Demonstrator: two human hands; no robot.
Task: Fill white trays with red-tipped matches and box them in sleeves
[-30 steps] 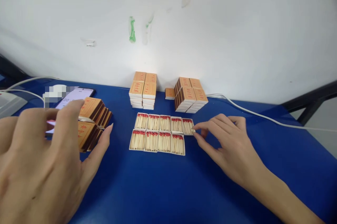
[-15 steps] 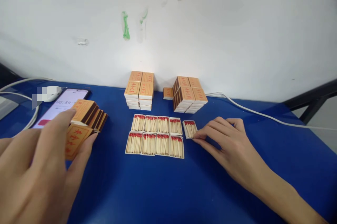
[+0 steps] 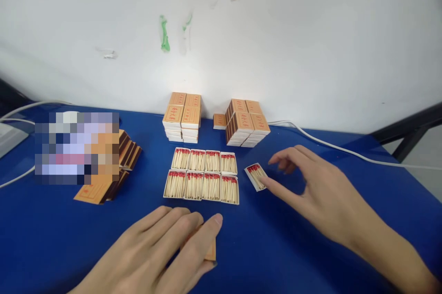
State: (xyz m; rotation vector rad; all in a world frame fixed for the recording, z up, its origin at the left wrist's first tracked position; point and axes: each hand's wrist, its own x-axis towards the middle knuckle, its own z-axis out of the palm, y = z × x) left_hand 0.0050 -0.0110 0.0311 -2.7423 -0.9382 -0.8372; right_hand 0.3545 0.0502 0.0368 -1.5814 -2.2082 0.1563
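Note:
My left hand (image 3: 172, 243) is closed round an orange matchbox sleeve (image 3: 211, 251) low in the middle of the view; the fingers cover most of it. My right hand (image 3: 304, 188) is open, thumb and fingers apart, over the right side of a loose matchbox tray (image 3: 253, 178) filled with red-tipped matches. Its thumb tip overlaps that tray's right edge; whether it touches, I cannot tell. The tray lies tilted, apart from two rows of filled matchbox trays (image 3: 195, 185). A pile of orange matchbox sleeves (image 3: 100, 190) lies at the left, partly blurred by pixelation.
Against the wall stand two stacks of closed matchboxes, the left stack (image 3: 182, 116) and the right stack (image 3: 246, 121), with a single matchbox (image 3: 219, 121) between them. A white cable (image 3: 331, 149) runs along the back right of the blue table (image 3: 276, 257).
My left hand has left the sleeve pile and moved right and nearer with a sleeve. My right hand has opened off the loose tray, which has turned and shifted slightly right.

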